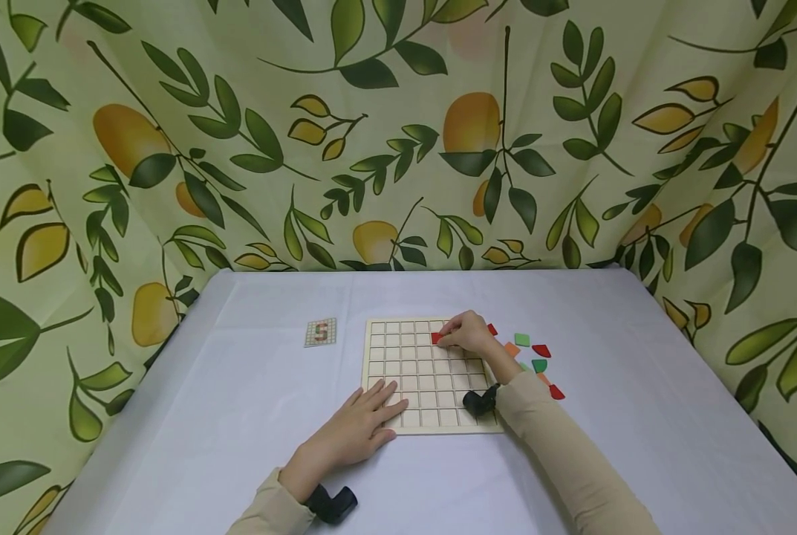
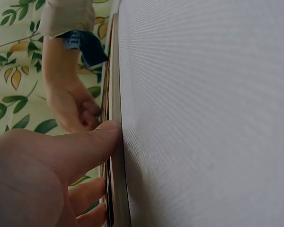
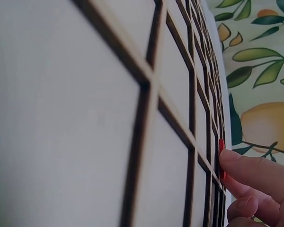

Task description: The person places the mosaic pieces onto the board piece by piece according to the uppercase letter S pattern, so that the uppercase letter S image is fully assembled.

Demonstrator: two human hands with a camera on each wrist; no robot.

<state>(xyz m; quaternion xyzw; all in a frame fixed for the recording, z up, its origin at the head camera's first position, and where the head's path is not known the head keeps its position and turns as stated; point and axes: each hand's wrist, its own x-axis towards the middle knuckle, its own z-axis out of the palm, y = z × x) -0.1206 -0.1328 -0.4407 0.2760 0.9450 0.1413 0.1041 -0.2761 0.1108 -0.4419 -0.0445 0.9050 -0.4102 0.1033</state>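
Note:
A pale wooden grid board lies on the table, marked into square cells by raised ridges. In its upper part, my right hand pinches a small red tile at the cells. The right wrist view shows the tile's red edge under the fingertips. Across the lower left corner of the board rests my left hand, its fingers stretched out. Its thumb touches the board's side edge in the left wrist view.
Right of the board lie several loose tiles, among them a light green square, a dark green piece and a red rounded piece. A small pattern card lies left of the board. Behind the white table hangs a leaf-print curtain.

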